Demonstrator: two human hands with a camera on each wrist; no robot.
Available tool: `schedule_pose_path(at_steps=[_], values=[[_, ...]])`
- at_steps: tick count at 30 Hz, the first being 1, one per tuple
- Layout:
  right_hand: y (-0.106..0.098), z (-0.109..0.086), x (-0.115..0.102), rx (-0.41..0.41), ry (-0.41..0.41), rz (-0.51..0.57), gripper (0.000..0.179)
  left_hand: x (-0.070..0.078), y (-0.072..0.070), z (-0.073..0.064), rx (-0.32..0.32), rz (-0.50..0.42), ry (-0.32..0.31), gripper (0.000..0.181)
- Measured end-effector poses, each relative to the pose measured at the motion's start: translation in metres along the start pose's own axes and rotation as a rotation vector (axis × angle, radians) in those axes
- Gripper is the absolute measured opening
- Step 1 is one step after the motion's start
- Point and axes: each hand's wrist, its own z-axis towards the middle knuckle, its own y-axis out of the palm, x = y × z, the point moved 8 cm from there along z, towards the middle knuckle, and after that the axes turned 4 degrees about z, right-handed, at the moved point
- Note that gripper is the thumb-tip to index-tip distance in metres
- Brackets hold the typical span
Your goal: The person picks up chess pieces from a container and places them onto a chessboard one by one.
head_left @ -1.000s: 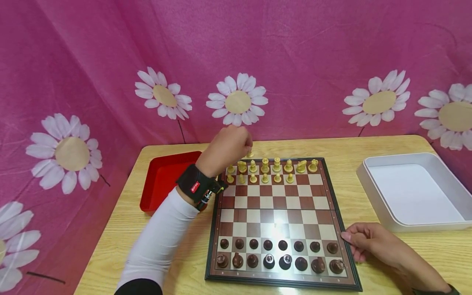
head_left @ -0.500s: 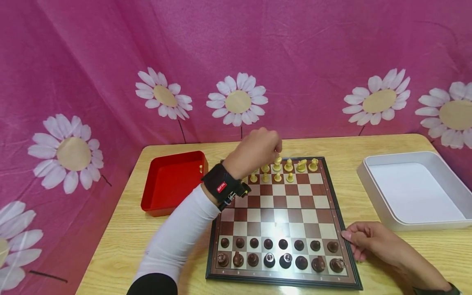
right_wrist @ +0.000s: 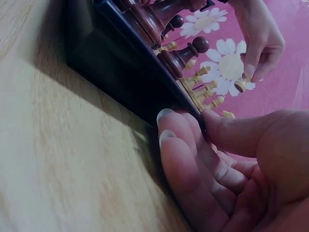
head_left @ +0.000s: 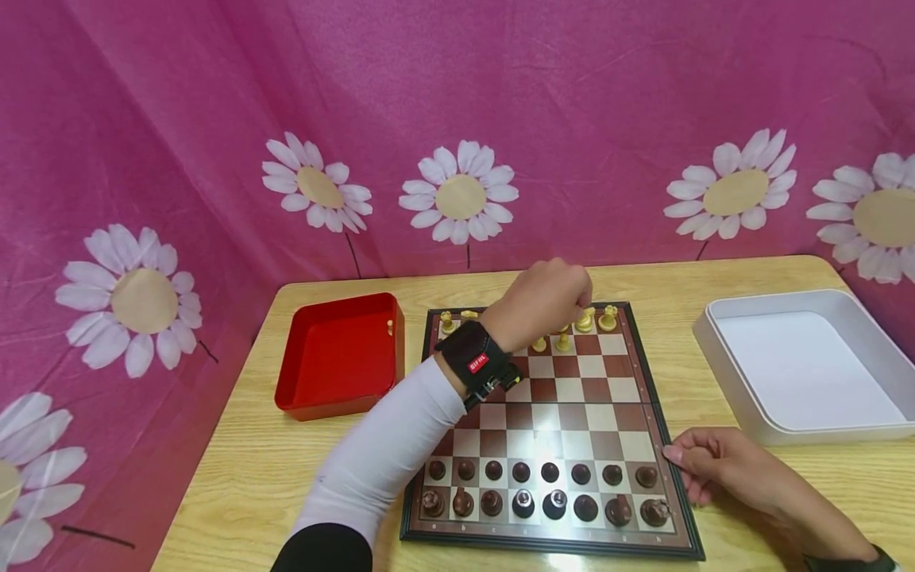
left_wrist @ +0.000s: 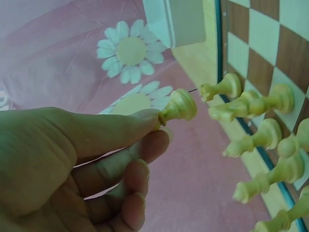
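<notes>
My left hand (head_left: 539, 298) is held over the far side of the chessboard (head_left: 572, 419). Between its thumb and index finger it pinches a cream pawn (left_wrist: 181, 105) by the top, base turned away from the palm; the pawn's head is hidden by the fingertips. Cream pieces, among them a rook (head_left: 608, 318) and a pawn (head_left: 563, 342), stand on the far rows, some covered by the hand and wrist. With thumb on the rim and fingers curled against the side, my right hand (head_left: 729, 469) holds the board's right edge. Dark pieces (head_left: 554, 504) fill the two near rows.
A red tray (head_left: 332, 407) stands left of the board, with one small cream piece (head_left: 389, 327) at its right wall. To the right is a white tray (head_left: 775, 430). A pink flowered cloth (head_left: 572, 159) hangs behind the wooden table (head_left: 214, 485).
My left hand has moved right along the far rows, from the board's far left corner toward the right, with the pawn. The right hand has stayed at the board's edge.
</notes>
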Motion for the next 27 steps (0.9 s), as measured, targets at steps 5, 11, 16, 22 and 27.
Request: schedule_pose_path(at_steps=[5, 11, 16, 22, 27], values=[[0.000, 0.000, -0.001, -0.001, -0.001, 0.005, 0.028, 0.000, 0.013, 0.006, -0.002, -0.019, -0.009, 0.037], [0.001, -0.001, -0.001, -0.004, 0.006, 0.018, 0.028, 0.003, 0.026, 0.009, 0.008, -0.009, 0.022, 0.035], [0.001, -0.001, 0.000, -0.005, 0.010, 0.017, 0.028, 0.005, 0.037, 0.012, 0.011, 0.018, 0.043, 0.036], [0.001, -0.001, -0.001, 0.002, 0.006, 0.007, 0.028, 0.008, 0.048, 0.012, -0.003, 0.094, 0.064, 0.029], [0.000, -0.001, -0.002, -0.003, 0.001, 0.007, 0.028, 0.010, 0.055, 0.013, -0.014, 0.147, 0.070, 0.026]])
